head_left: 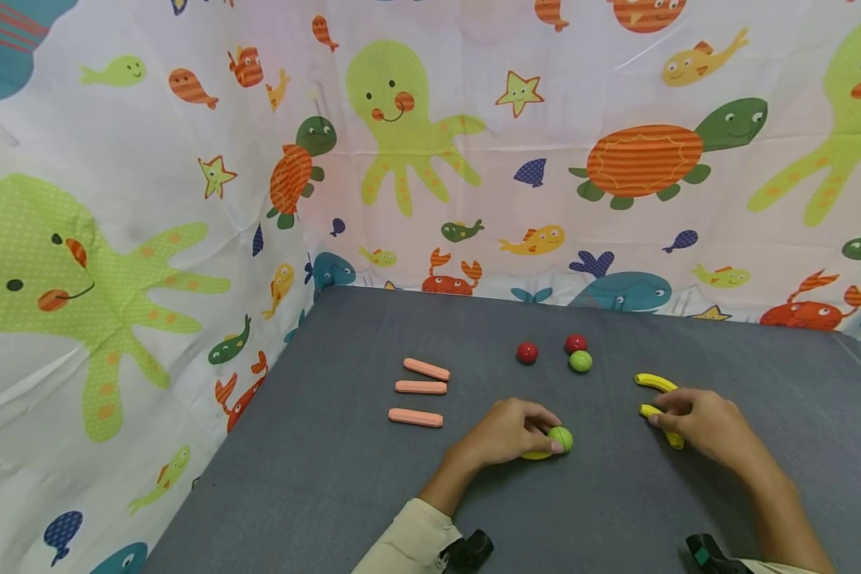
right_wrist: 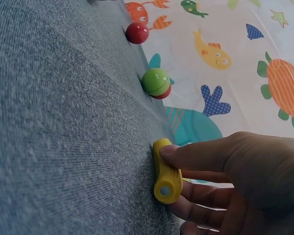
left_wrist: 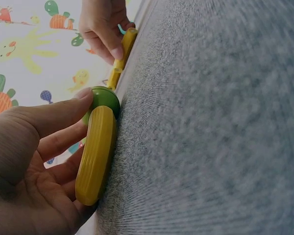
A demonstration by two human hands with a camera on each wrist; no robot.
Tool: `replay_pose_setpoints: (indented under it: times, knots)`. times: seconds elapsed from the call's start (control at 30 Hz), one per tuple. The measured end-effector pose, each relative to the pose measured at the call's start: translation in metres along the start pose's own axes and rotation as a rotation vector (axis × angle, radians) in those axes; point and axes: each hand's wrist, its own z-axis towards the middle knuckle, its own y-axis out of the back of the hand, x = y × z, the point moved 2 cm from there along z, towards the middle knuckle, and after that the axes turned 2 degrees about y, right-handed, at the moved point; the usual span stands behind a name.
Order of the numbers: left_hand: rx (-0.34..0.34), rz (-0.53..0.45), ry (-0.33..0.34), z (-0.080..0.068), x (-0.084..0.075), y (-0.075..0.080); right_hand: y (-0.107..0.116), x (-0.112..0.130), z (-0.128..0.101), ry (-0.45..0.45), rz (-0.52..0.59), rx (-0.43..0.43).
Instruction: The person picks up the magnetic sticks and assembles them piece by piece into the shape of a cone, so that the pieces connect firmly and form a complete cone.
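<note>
My left hand (head_left: 502,432) pinches a small green ball (head_left: 563,438) between thumb and fingers, low over the grey table. A yellow toy banana (left_wrist: 96,156) with ribbed sides lies beside that ball, under the curve of the same hand; the head view shows only a sliver of it. Farther right, my right hand (head_left: 713,426) holds another yellow toy banana (right_wrist: 166,174) by thumb and fingertips, close to the table surface. Just beyond those fingers lies a further toy banana (head_left: 654,381), partly covered by the hand in the head view.
Two red balls (head_left: 527,352) and another green ball (head_left: 580,362) sit toward the back of the grey table (head_left: 316,494). Three pink toy sausages (head_left: 421,387) lie in a loose column left of my left hand. A sea-animal curtain (head_left: 445,96) hangs behind and along the left.
</note>
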Motion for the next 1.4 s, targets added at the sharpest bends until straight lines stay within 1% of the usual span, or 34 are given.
replay_pose_setpoints:
  times: [0.23, 0.53, 0.67, 0.97, 1.1, 1.27, 1.4]
  knots:
    - [0.014, -0.010, 0.008, 0.000, 0.000, 0.001, -0.001, 0.005, -0.001, 0.012, -0.019, -0.009]
    - [0.002, -0.003, 0.004, 0.000, -0.001, 0.000, -0.003, 0.019, 0.000, 0.005, 0.007, -0.046]
    - [-0.001, 0.010, -0.002, -0.001, -0.002, 0.000, -0.006, 0.027, 0.000, -0.006, 0.049, -0.048]
    - [0.010, 0.013, -0.034, 0.000, -0.003, -0.002, -0.021, 0.046, 0.001, -0.026, 0.230, 0.000]
    - [0.014, 0.028, -0.045, 0.000, -0.004, -0.003, -0.029, 0.053, 0.001, -0.009, 0.288, 0.015]
    - [0.021, 0.031, -0.048, 0.000, -0.004, -0.004, -0.037, 0.061, -0.001, 0.014, 0.345, 0.028]
    - [0.026, 0.045, -0.053, 0.001, -0.005, -0.005, -0.043, 0.066, -0.001, 0.001, 0.362, 0.047]
